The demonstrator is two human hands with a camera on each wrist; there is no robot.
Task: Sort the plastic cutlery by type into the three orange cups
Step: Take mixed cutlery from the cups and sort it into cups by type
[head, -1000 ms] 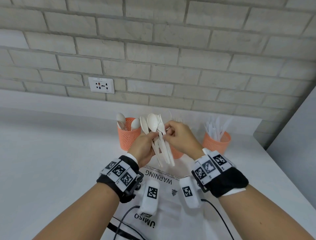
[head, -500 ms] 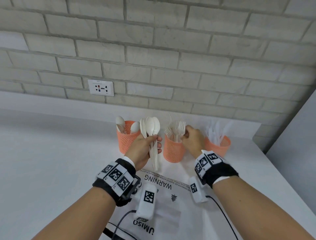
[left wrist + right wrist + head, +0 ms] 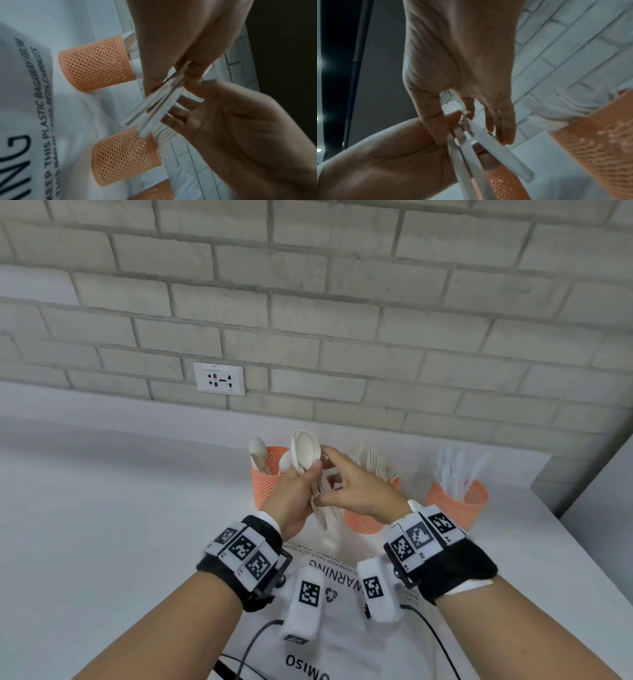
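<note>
Three orange mesh cups stand by the wall: the left cup (image 3: 270, 477) holds spoons, the middle cup (image 3: 359, 523) holds forks (image 3: 376, 463), and the right cup (image 3: 459, 506) holds knives. My left hand (image 3: 308, 479) grips a bunch of white spoons (image 3: 305, 451) upright in front of the left and middle cups. My right hand (image 3: 337, 479) reaches in with spread fingers, its thumb and index fingertip touching the bunch. In the left wrist view the spoon handles (image 3: 154, 108) fan out below my fist. The right wrist view shows my thumb (image 3: 429, 121) against the handles (image 3: 471, 155).
A white plastic bag (image 3: 342, 580) printed with WARNING lies on the white counter under my wrists, with black cables over it. A brick wall with a socket (image 3: 219, 379) rises close behind the cups. A grey panel (image 3: 599, 494) bounds the counter on the right.
My right hand carried a fork from the bunch to the middle cup, let it go and came back to the spoons. The left hand kept its hold.
</note>
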